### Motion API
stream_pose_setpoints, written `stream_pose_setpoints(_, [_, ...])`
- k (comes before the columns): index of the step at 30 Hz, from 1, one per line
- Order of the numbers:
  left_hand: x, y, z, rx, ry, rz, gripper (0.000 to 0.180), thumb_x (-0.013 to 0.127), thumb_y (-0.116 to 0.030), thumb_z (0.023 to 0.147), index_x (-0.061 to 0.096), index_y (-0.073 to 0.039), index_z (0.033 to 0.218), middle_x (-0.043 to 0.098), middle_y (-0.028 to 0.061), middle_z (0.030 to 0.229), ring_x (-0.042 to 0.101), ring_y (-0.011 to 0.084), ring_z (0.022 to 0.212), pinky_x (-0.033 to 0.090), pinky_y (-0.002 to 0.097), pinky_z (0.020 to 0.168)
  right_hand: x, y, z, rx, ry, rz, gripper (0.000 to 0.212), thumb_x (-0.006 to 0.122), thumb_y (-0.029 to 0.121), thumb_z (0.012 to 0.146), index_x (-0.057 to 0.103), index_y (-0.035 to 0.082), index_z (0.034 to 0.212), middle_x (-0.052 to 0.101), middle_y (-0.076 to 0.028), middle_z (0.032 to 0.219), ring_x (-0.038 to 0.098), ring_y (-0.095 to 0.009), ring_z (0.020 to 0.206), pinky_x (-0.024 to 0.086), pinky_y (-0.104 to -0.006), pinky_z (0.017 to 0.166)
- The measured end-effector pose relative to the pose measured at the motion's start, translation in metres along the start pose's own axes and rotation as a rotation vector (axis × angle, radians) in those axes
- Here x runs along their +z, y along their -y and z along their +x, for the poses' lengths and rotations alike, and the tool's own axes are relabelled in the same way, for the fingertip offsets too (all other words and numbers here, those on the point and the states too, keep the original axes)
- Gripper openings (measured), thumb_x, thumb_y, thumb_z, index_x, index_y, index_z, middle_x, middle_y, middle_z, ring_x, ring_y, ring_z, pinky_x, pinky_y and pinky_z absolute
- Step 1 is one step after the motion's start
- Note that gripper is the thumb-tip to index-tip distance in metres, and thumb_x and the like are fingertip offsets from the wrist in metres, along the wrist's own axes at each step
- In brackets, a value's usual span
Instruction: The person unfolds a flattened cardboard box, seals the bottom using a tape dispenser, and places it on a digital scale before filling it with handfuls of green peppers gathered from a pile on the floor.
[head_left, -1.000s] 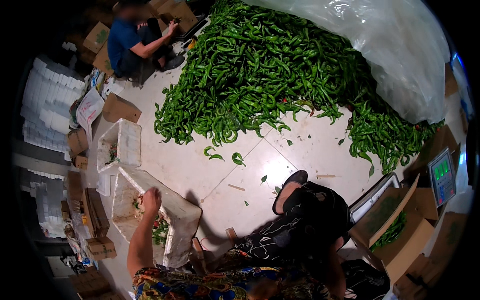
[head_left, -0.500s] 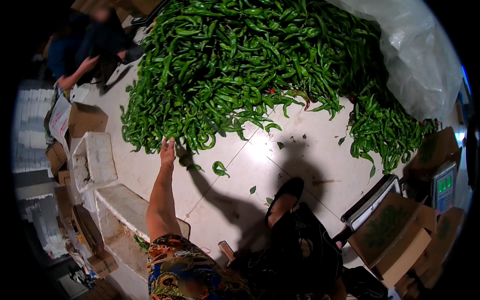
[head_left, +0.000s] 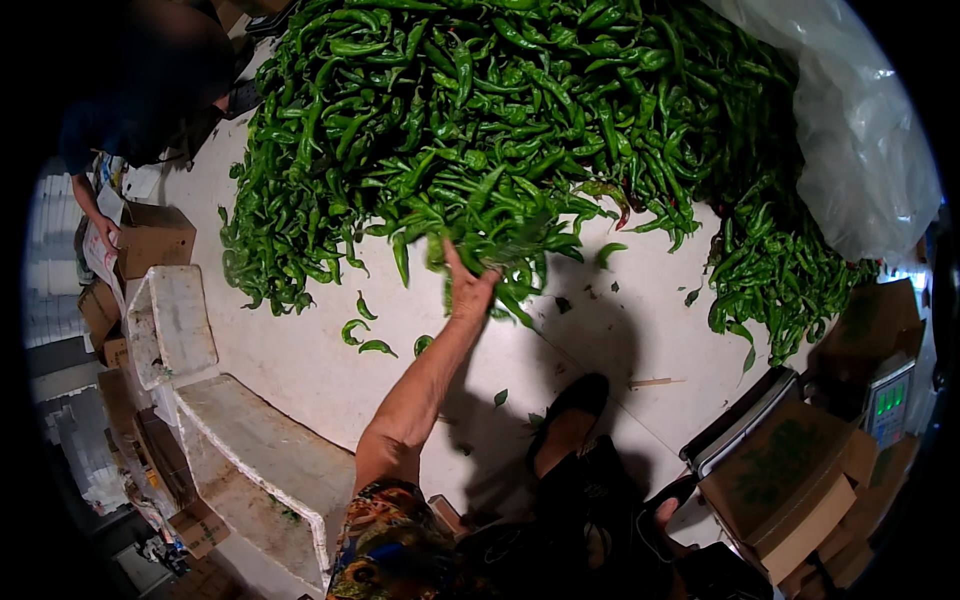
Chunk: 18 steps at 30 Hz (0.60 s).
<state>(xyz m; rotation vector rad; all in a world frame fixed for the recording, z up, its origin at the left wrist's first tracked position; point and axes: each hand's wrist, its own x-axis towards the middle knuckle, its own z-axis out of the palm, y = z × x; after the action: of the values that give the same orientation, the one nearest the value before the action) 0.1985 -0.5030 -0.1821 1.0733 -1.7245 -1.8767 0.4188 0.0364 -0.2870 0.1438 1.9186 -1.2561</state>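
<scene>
My left hand (head_left: 472,288) reaches forward into the near edge of a large heap of long green chili peppers (head_left: 560,110). Its thumb and fingers are spread around a bunch of the peppers. The fingertips are hidden among them, and the peppers beside the hand are smeared by motion. A few loose peppers (head_left: 377,347) lie on the pale tiled floor (head_left: 300,370) left of my forearm. One single pepper (head_left: 608,254) rests to the right of the hand. My right hand is out of the picture.
White foam boxes (head_left: 265,415) stand at the left, with cardboard boxes (head_left: 158,240) behind. Another person (head_left: 150,90) is at the far left. Clear plastic sheeting (head_left: 860,130) borders the heap at the right. Nearer lie an opened carton (head_left: 790,480) and a scale display (head_left: 890,400).
My left hand has moved right and slightly up from the heap's left front edge. Peppers there have shifted right with it, baring some floor. The other person's arm has moved toward the boxes.
</scene>
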Motion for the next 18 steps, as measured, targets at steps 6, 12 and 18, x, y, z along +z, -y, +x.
stream_pose_setpoints(6, [-0.083, -0.088, 0.034, 0.469, 0.098, 0.809, 0.026, 0.067, -0.015, 0.082, 0.07, -0.005, 0.106, 0.07, 0.0096, 0.083, 0.065, 0.023, 0.076, 0.052, 0.0331, 0.076, 0.032, 0.103, 0.027, 0.04, 0.114, 0.264, 0.023, 0.059, 0.007, 0.085, 0.061, 0.002, 0.108, 0.063, -0.006, 0.095, 0.059, -0.016, 0.086, 0.048, -0.0284, 0.077])
stream_pose_setpoints(12, [-0.164, -0.222, 0.175, 0.759, -0.542, 1.064, 0.063, 0.062, -0.05, 0.086, 0.054, -0.004, 0.127, 0.063, 0.0231, 0.106, 0.059, 0.0382, 0.099, 0.044, 0.0429, 0.089, 0.003, 0.227, 0.003, 0.228, 0.02, 0.228, 0.02, 0.062, 0.01, 0.086, 0.06, 0.004, 0.106, 0.058, -0.004, 0.09, 0.055, -0.013, 0.079, 0.046, -0.0264, 0.067])
stream_pose_setpoints(18, [-0.114, -0.14, 0.15, 0.589, -0.223, 1.163, 0.07, 0.069, -0.051, 0.078, 0.051, -0.014, 0.134, 0.051, 0.0275, 0.124, 0.05, 0.0414, 0.115, 0.042, 0.0474, 0.097, 0.021, 0.03, 0.016, 0.081, 0.111, 0.097, 0.033, 0.061, 0.011, 0.086, 0.058, 0.0, 0.118, 0.061, -0.01, 0.109, 0.057, -0.02, 0.1, 0.045, -0.0325, 0.087])
